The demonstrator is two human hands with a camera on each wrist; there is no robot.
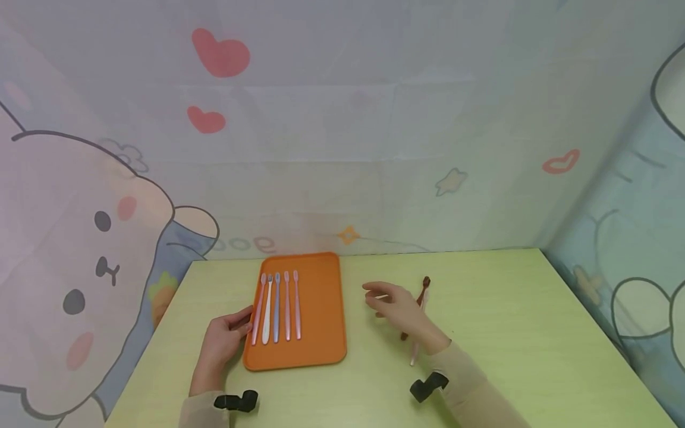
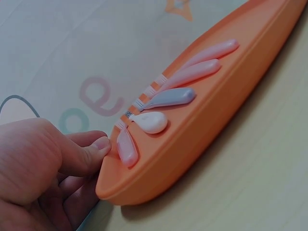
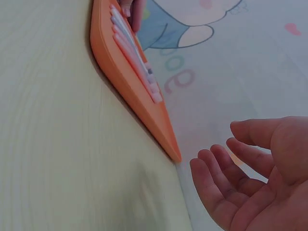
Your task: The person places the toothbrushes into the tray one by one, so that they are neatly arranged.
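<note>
An orange tray [image 1: 323,315] lies on the table with several toothbrushes side by side in its left half, heads toward the back. From the left they are a pink toothbrush [image 1: 258,312], a white toothbrush [image 1: 266,324], a blue toothbrush [image 1: 276,315] and two more pink ones. My left hand [image 1: 220,342] grips the tray's left edge, thumb on the rim. To the right of the tray my right hand [image 1: 402,312] hovers with loosely bent fingers, holding nothing. Partly hidden beneath it lie a brown toothbrush [image 1: 426,282] and a pale pink toothbrush [image 1: 414,355].
The light green-yellow table [image 1: 508,321] reaches back to a printed cloth [image 1: 374,131] with hearts and a cartoon animal. Each sleeve cuff carries a black wrist camera, the left one [image 1: 236,401] standing near the tray's front left corner.
</note>
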